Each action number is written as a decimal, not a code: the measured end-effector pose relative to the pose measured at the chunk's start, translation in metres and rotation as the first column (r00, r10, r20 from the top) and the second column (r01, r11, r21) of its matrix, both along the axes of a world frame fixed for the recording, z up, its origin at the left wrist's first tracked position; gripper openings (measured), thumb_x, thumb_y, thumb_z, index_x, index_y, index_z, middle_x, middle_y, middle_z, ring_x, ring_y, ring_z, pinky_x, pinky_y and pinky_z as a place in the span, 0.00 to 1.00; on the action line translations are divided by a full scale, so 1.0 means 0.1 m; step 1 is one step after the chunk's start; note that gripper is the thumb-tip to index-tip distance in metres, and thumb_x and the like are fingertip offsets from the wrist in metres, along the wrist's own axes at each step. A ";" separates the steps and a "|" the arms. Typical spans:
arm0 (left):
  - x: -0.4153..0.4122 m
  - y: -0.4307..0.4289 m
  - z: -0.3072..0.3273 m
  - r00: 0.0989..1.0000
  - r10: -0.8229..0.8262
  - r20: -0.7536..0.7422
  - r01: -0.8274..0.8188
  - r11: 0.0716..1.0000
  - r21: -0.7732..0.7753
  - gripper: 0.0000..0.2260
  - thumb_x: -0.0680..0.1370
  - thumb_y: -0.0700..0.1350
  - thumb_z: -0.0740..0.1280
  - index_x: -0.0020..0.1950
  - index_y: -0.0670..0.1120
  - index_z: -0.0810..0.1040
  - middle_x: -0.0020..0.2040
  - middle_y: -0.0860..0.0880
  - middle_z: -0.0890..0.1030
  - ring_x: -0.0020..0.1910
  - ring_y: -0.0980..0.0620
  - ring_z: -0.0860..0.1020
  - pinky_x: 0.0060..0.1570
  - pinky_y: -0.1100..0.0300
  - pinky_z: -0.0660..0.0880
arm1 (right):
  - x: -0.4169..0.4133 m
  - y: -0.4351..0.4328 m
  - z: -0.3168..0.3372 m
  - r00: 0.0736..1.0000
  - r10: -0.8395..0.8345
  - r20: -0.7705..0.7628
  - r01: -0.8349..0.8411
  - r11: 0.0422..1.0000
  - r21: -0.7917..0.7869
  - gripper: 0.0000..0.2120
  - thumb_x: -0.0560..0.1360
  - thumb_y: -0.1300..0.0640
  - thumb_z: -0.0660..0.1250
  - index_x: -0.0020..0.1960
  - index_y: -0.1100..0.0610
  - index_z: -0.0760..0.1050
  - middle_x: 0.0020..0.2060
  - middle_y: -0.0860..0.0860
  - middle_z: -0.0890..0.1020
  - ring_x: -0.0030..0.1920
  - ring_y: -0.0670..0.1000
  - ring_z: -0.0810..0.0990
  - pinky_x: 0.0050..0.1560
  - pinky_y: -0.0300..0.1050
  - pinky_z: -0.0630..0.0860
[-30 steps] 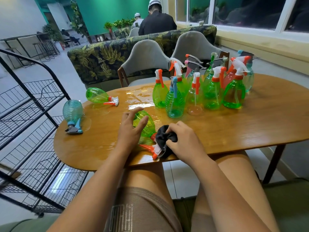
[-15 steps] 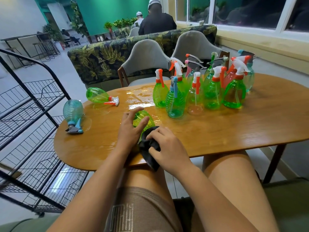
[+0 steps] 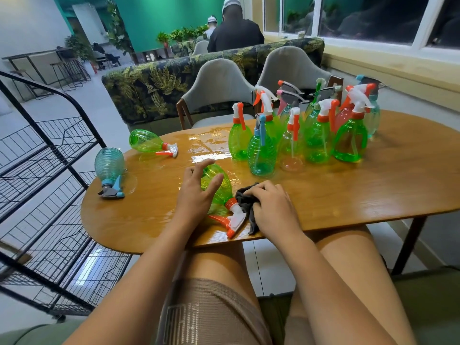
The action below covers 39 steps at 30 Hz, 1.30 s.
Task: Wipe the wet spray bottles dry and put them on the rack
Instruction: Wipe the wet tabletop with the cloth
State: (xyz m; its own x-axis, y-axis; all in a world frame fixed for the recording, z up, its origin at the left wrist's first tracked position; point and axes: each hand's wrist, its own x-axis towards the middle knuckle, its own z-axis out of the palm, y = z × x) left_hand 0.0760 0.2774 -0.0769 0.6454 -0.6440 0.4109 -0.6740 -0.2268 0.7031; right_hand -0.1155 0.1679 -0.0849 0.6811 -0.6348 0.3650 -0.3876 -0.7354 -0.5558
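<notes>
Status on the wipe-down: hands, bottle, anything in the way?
Left hand rests on the green bottle, which lies on its side. Right hand grips the dark cloth at its neck. Upright bottles stand behind, apart from both hands.

even indoor light, glare on wet table (image 3: pixel 204 143), edges warped.

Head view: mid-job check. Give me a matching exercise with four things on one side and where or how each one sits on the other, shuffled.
Things:
1. teal ribbed bottle
2. dark cloth
3. green bottle with blue sprayer
4. wire rack

Places or states:
A. bunched in the right hand
B. standing upright in the group of bottles
C. lying on its side at the left end of the table
D. on the floor, left of the table

Pairs: 1-C, 2-A, 3-B, 4-D
</notes>
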 end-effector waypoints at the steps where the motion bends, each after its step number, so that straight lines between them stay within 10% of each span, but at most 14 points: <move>1: 0.00 0.00 0.00 1.000 -0.001 0.008 0.001 1.000 0.003 0.22 0.82 0.65 0.66 0.75 0.64 0.71 0.70 0.52 0.70 0.68 0.53 0.73 0.61 0.51 0.76 | 0.00 -0.01 0.00 1.000 0.006 0.003 -0.006 1.000 0.008 0.19 0.79 0.64 0.62 0.63 0.47 0.82 0.57 0.46 0.78 0.57 0.51 0.70 0.62 0.52 0.73; 18: -0.05 0.28 0.45 0.853 -0.338 0.397 0.118 0.867 0.484 0.29 0.77 0.56 0.62 0.79 0.68 0.65 0.86 0.60 0.49 0.85 0.55 0.40 0.82 0.40 0.45 | -0.01 -0.02 -0.02 0.998 0.019 0.054 -0.022 0.999 0.047 0.15 0.79 0.57 0.64 0.63 0.47 0.80 0.56 0.46 0.77 0.58 0.50 0.70 0.65 0.50 0.70; 28: 0.02 0.24 0.58 0.803 -0.391 0.449 0.036 0.785 0.619 0.46 0.74 0.34 0.74 0.81 0.70 0.60 0.86 0.60 0.47 0.86 0.48 0.45 0.81 0.36 0.59 | -0.04 -0.01 0.02 0.997 0.034 0.063 -0.040 0.995 0.096 0.16 0.79 0.48 0.62 0.64 0.46 0.81 0.55 0.44 0.77 0.58 0.48 0.70 0.63 0.49 0.71; 39: 0.24 0.29 0.60 0.779 -0.322 0.539 0.000 0.859 0.513 0.41 0.71 0.58 0.81 0.80 0.65 0.66 0.82 0.53 0.65 0.79 0.44 0.63 0.75 0.37 0.68 | -0.06 -0.04 0.03 0.997 0.058 0.056 -0.064 0.991 0.114 0.19 0.80 0.58 0.63 0.68 0.49 0.79 0.59 0.47 0.78 0.61 0.51 0.71 0.67 0.51 0.72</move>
